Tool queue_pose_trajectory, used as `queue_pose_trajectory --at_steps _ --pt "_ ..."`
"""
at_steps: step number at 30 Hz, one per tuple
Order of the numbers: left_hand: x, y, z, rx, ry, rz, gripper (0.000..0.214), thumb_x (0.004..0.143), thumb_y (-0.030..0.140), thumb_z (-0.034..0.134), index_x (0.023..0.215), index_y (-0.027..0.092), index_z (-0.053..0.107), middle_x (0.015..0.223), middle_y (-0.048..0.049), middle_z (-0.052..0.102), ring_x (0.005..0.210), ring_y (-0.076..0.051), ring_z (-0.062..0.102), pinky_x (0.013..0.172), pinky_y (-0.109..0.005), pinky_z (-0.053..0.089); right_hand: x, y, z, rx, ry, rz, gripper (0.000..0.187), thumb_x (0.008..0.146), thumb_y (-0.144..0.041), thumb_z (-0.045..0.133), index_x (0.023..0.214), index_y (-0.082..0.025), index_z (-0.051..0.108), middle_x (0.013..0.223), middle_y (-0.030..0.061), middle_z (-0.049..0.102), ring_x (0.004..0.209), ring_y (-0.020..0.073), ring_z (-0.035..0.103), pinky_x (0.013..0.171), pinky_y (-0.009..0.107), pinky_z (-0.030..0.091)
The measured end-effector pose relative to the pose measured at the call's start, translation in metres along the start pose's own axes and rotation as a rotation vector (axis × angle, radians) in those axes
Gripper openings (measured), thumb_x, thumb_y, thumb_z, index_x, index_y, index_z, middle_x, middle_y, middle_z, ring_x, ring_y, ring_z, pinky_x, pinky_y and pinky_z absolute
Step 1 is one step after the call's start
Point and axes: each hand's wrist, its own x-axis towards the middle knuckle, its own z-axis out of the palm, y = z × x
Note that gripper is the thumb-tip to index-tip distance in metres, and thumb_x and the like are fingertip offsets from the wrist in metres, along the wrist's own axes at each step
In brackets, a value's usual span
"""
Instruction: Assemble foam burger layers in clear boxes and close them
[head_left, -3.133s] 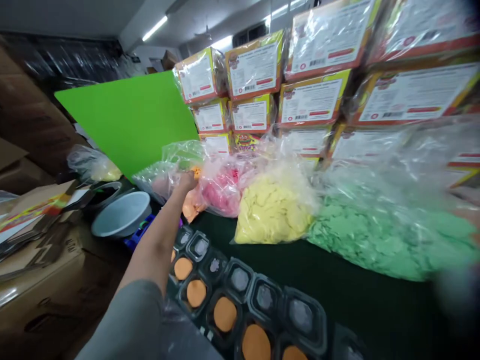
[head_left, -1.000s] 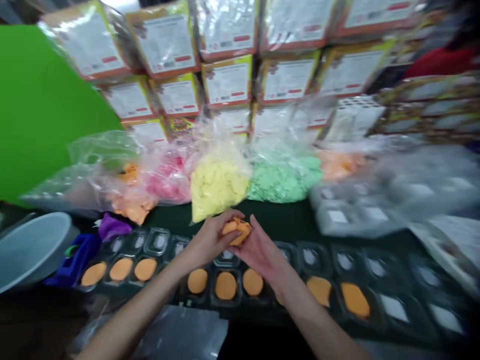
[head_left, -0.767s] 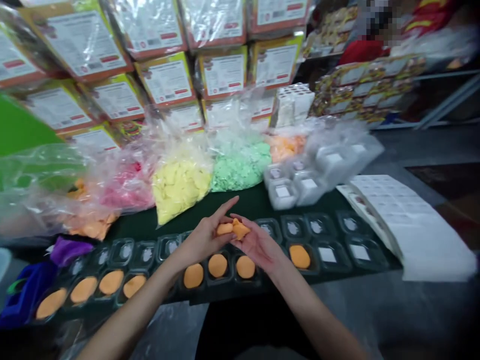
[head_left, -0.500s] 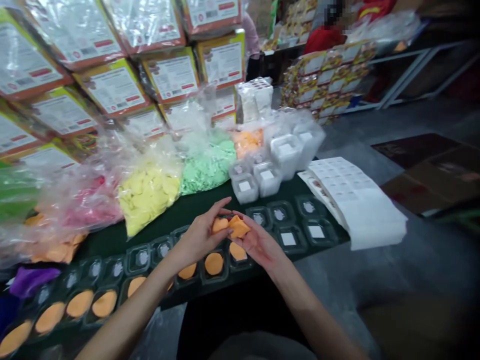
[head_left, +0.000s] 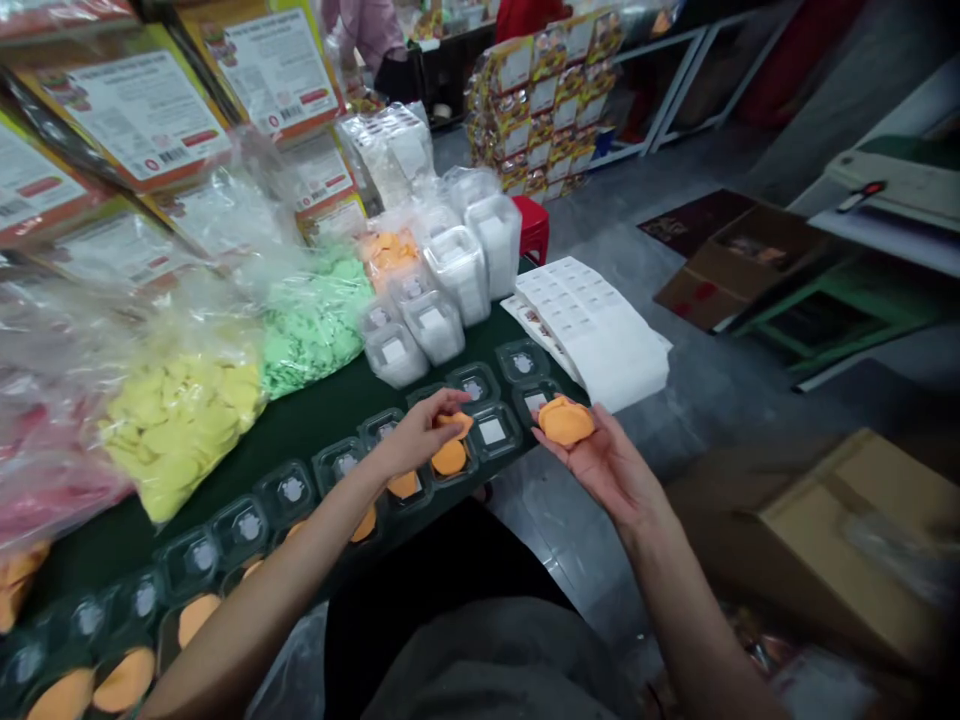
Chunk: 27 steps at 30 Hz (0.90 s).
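My right hand [head_left: 611, 465] is palm up with fingers curled under a small stack of flat orange rounds [head_left: 566, 422], to the right of the tray rows. My left hand [head_left: 420, 435] pinches another orange piece [head_left: 460, 424], thin and bent, between thumb and fingers. Just below it, an orange round [head_left: 449, 458] lies in a clear plastic tray [head_left: 471, 470]. The neighbouring tray to the right shows a white square label [head_left: 492, 430]. Farther left, several front-row trays hold orange rounds [head_left: 125, 680], partly hidden by my left forearm.
Bags of yellow [head_left: 184, 410] and green pieces [head_left: 315, 315] line the table's back, beside stacked clear containers [head_left: 454, 265]. White label sheets [head_left: 592, 330] overhang the right end. Wrapped boxes [head_left: 135, 105] rise behind. Cardboard boxes [head_left: 847, 540] stand on the floor at right; people are at the back.
My view has turned right. My hands, together before, are apart: the right holds the orange stack, the left a single piece. A tray with an orange round shows where my right hand blocked the view.
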Motion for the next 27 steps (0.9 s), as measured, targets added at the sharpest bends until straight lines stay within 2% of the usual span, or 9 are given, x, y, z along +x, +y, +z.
queue_pose_trajectory --at_steps 4,7,11,13,17,19,23,25,27 --pt "0.024 -0.008 0.035 0.076 -0.008 0.085 0.019 0.079 0.023 0.07 0.097 0.016 0.064 0.083 -0.0004 0.062 0.076 -0.013 0.057 0.071 -0.025 0.045 -0.005 0.003 -0.011 0.007 0.032 0.006 0.026 0.086 -0.023 0.074 0.11 -0.015 0.07 0.122 0.0129 0.073 0.118 0.0295 0.068 0.103 0.046 0.056" --pt "0.039 -0.011 0.05 0.161 -0.021 0.112 0.012 0.081 0.022 0.068 0.089 0.017 0.062 0.082 -0.0008 0.064 0.073 -0.013 0.057 0.066 -0.024 0.043 -0.005 0.005 -0.016 0.025 0.031 0.009 0.022 0.087 -0.023 0.072 0.108 -0.016 0.07 0.12 0.0113 0.073 0.117 0.0291 0.068 0.102 0.046 0.058" --pt "0.051 -0.017 0.056 0.333 0.011 0.155 0.005 0.085 0.016 0.061 0.089 0.018 0.059 0.077 0.0014 0.061 0.07 -0.013 0.055 0.064 -0.024 0.04 -0.006 0.002 -0.02 0.037 0.032 -0.002 0.02 0.088 -0.021 0.071 0.108 -0.017 0.07 0.118 0.0091 0.074 0.117 0.0282 0.068 0.102 0.046 0.058" --pt "0.053 -0.02 0.058 0.404 0.02 0.172 0.01 0.086 0.011 0.057 0.092 0.019 0.059 0.078 0.0014 0.061 0.072 -0.014 0.055 0.065 -0.025 0.04 -0.006 0.0 -0.021 0.046 0.032 -0.002 0.021 0.087 -0.021 0.073 0.107 -0.018 0.07 0.119 0.0089 0.074 0.118 0.0287 0.068 0.103 0.048 0.057" --pt "0.048 -0.024 0.065 0.625 0.048 0.217 0.026 0.087 0.004 0.052 0.107 0.02 0.058 0.095 -0.0037 0.066 0.085 -0.018 0.061 0.076 -0.029 0.045 -0.003 0.001 -0.021 0.06 0.031 0.018 0.022 0.087 -0.022 0.074 0.108 -0.018 0.069 0.121 0.0092 0.073 0.12 0.0287 0.067 0.104 0.049 0.056" --pt "0.044 -0.025 0.07 0.788 0.073 0.234 0.028 0.089 0.004 0.051 0.112 0.019 0.058 0.102 -0.0074 0.067 0.092 -0.022 0.062 0.082 -0.033 0.046 0.0 0.003 -0.02 0.069 0.032 0.032 0.023 0.086 -0.021 0.074 0.108 -0.018 0.069 0.121 0.0096 0.073 0.12 0.0289 0.067 0.104 0.049 0.056" --pt "0.039 -0.03 0.074 1.058 0.143 0.267 0.019 0.095 0.012 0.05 0.11 0.018 0.06 0.106 -0.012 0.066 0.1 -0.028 0.058 0.088 -0.041 0.047 0.005 0.007 -0.015 0.08 0.014 0.057 0.021 0.087 -0.022 0.073 0.107 -0.018 0.069 0.121 0.0102 0.073 0.121 0.03 0.067 0.105 0.051 0.055" --pt "0.037 -0.029 0.073 1.061 0.189 0.278 0.02 0.094 0.012 0.051 0.112 0.018 0.061 0.115 -0.0135 0.062 0.106 -0.029 0.055 0.09 -0.042 0.047 0.008 0.009 -0.012 0.08 0.0 0.065 0.02 0.088 -0.023 0.072 0.107 -0.019 0.069 0.121 0.0089 0.074 0.12 0.0295 0.067 0.104 0.051 0.055" --pt "0.034 -0.023 0.072 0.969 0.232 0.294 0.024 0.093 0.011 0.053 0.114 0.019 0.061 0.122 -0.0132 0.058 0.11 -0.028 0.053 0.093 -0.042 0.047 0.011 0.01 -0.01 0.088 -0.021 0.086 0.02 0.089 -0.027 0.071 0.108 -0.02 0.069 0.12 0.0086 0.074 0.12 0.0291 0.067 0.104 0.05 0.055"
